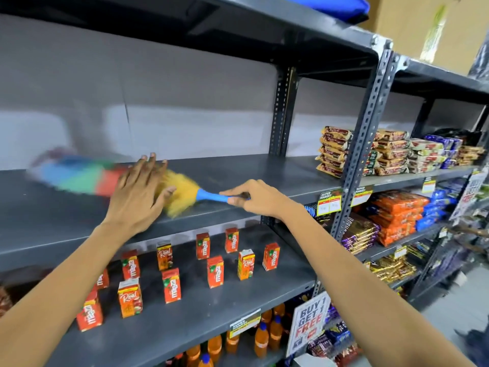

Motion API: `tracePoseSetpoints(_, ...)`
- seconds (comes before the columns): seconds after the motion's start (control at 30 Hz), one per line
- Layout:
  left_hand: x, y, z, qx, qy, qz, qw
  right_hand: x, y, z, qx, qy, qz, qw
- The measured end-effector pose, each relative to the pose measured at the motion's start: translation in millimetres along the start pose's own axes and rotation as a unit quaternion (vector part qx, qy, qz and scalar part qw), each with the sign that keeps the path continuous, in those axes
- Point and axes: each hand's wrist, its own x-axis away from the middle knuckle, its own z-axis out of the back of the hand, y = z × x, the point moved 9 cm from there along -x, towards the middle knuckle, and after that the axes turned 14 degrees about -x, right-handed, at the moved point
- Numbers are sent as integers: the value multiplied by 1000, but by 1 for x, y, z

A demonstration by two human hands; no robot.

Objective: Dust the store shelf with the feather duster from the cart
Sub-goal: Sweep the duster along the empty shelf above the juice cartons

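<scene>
A multicoloured feather duster (87, 177) lies across the bare grey metal shelf (238, 176) at chest height, its blue, green, red and yellow head blurred with motion. My right hand (254, 198) is shut on its blue handle at the shelf's front edge. My left hand (140, 193) hovers flat with fingers spread in front of the duster's yellow part, holding nothing. The cart is not in view.
Several small orange juice cartons (215, 271) stand on the shelf below. Bottles of orange drink (262, 340) fill the lowest shelf. Stacked snack packets (391, 152) sit on the neighbouring rack to the right. A perforated steel upright (362, 144) divides the racks.
</scene>
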Motion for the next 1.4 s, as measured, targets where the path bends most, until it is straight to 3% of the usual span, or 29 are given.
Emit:
tracePoseSetpoints(0.1,1,-5,-4,-4,1,2,1000,10,14,14,-2,2,-3,1000)
tracePoseSetpoints(0.23,2,2,-7,-14,-9,-18,1000,17,61,42,12,59,-106,993)
tracePoseSetpoints(0.33,1,2,-13,-19,-27,-17,999,13,67,49,61,99,-132,984)
tracePoseSetpoints(0.63,3,-2,-17,-5,-44,-15,999,5,41,8,-164,-34,-50,985)
tracePoseSetpoints(0.97,2,-5,-27,-25,-61,8,998,49,171,86,-62,131,-239,960)
tracePoseSetpoints(1.13,2,-3,-28,-27,-72,3,997,41,139,76,-46,159,-178,970)
tracePoseSetpoints(1.3,3,4,-12,-25,-21,-13,999,24,89,47,-144,41,-70,986)
tracePoseSetpoints(1.4,5,5,-5,-35,-8,-13,999,10,70,49,-137,24,-37,990)
